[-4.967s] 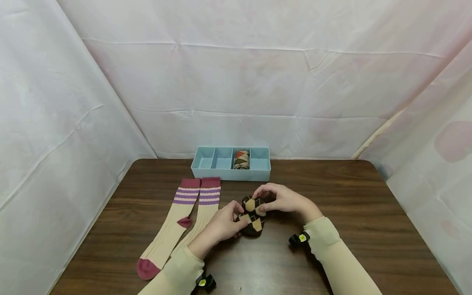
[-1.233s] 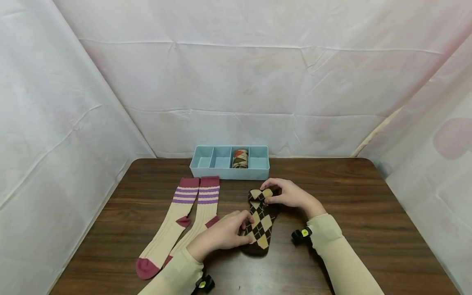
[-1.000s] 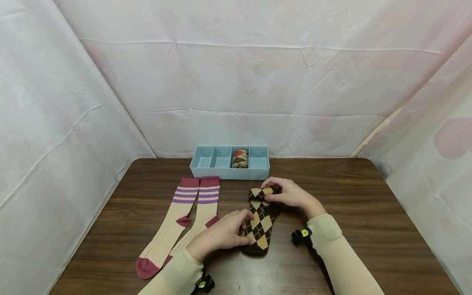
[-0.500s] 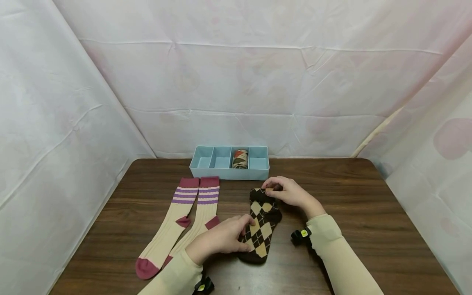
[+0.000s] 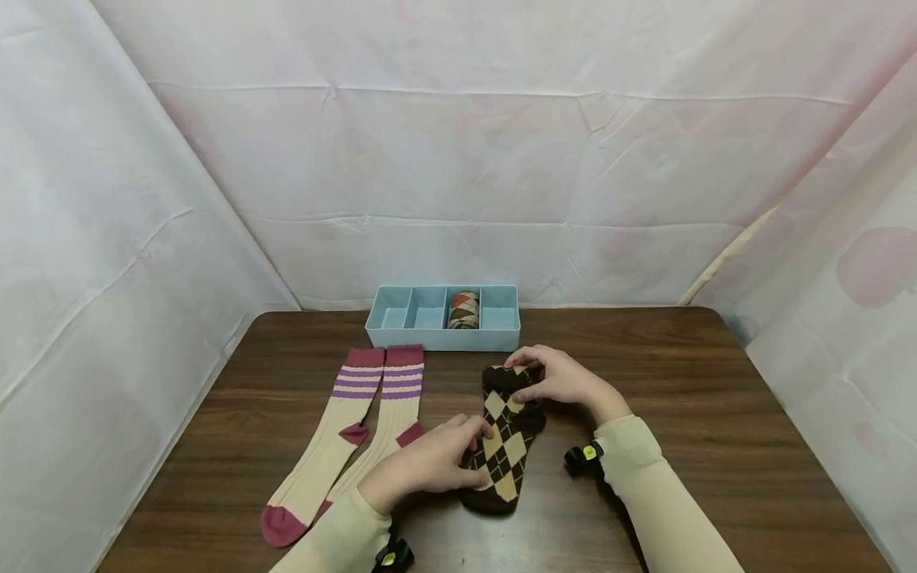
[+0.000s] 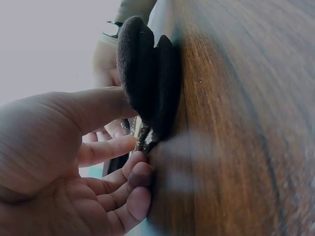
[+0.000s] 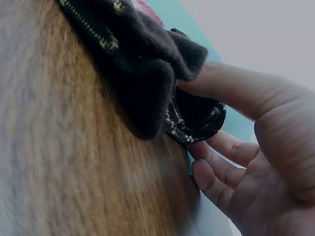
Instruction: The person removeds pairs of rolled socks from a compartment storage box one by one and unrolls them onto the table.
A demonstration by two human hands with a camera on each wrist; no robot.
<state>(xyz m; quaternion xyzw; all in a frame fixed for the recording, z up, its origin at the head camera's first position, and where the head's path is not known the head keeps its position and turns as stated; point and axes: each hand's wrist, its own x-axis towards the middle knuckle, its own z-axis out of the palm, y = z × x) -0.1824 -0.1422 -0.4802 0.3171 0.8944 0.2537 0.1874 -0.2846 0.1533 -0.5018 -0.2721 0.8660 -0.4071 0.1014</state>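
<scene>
A stacked pair of argyle socks (image 5: 512, 450), dark brown with tan diamonds, lies on the table with its far end folded over. Two dark rounded ends, one above the other, show in the left wrist view (image 6: 147, 69). My left hand (image 5: 433, 460) pinches the pair's left edge, thumb above and fingertips by the tabletop. At the far right corner, my right hand (image 5: 562, 380) holds the folded end between thumb and fingers. That fold curls as a dark loop (image 7: 199, 118) in the right wrist view.
Two cream socks (image 5: 325, 434) with maroon toes and purple stripes lie flat at the left. Behind stands a blue divided box (image 5: 444, 341); a rolled argyle sock bundle (image 5: 464, 310) sits in its third compartment from the left. White cloth (image 5: 458, 159) hangs behind the wooden table (image 5: 680, 374).
Five seconds ago the argyle socks were a short folded bundle; they now extend longer toward me. Over the last second the far fold turned from diamonds to dark, and the near end slid slightly closer.
</scene>
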